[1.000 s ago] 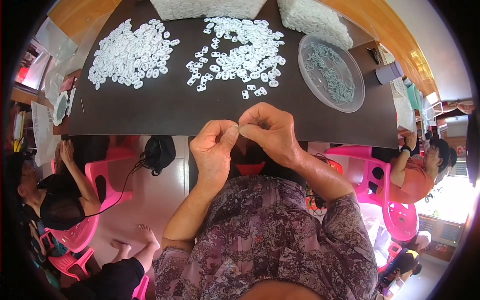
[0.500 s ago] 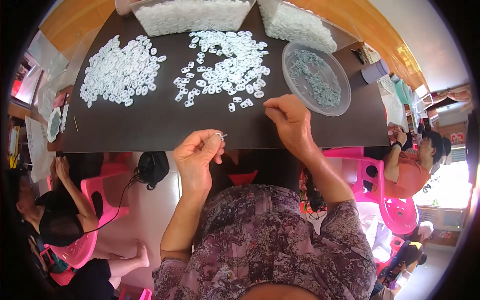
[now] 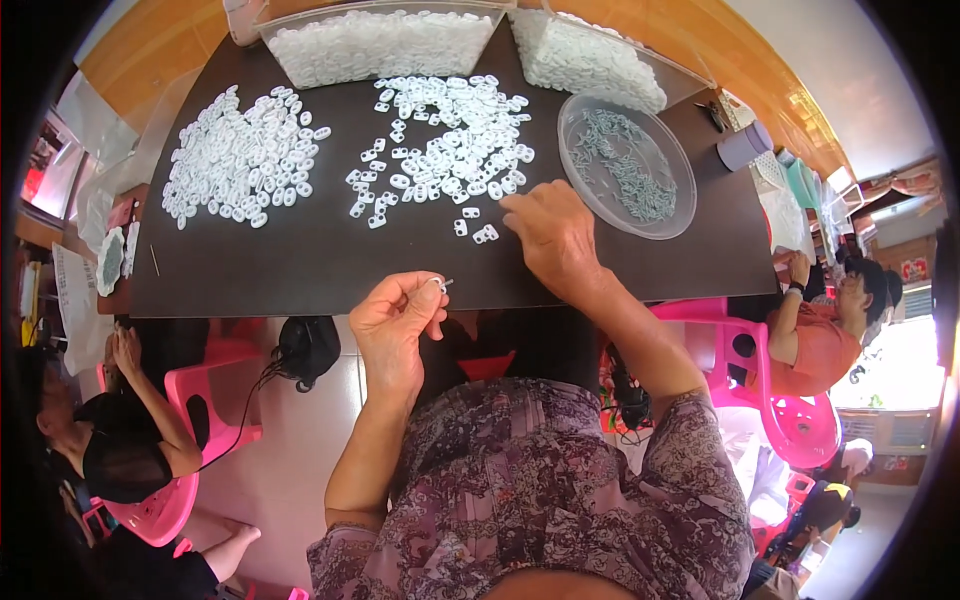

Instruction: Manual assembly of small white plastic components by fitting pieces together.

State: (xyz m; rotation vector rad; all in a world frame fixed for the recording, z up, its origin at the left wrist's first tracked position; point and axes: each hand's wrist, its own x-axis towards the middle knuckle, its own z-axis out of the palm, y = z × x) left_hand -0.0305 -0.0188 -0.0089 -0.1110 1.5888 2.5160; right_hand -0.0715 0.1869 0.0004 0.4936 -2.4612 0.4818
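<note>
Left hand grips white piece with protruding pin at desk's near edge, apparently part-assembled. Right hand, grip indeterminable, is near loose white parts; these and grey pins in the dish toward the right edge appear unassembled

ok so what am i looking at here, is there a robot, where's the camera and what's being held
No robot here, just a person working bare-handed. A wide fisheye camera on their head looks down, so straight edges bend near the rim. On the dark table lie a left pile and a middle pile of small white pieces, with a round dish of grey-green bits to the right and clear bins behind. The left hand pinches a white piece with something thin sticking out. The right hand is near the middle pile; I can't tell whether it holds anything.
</note>
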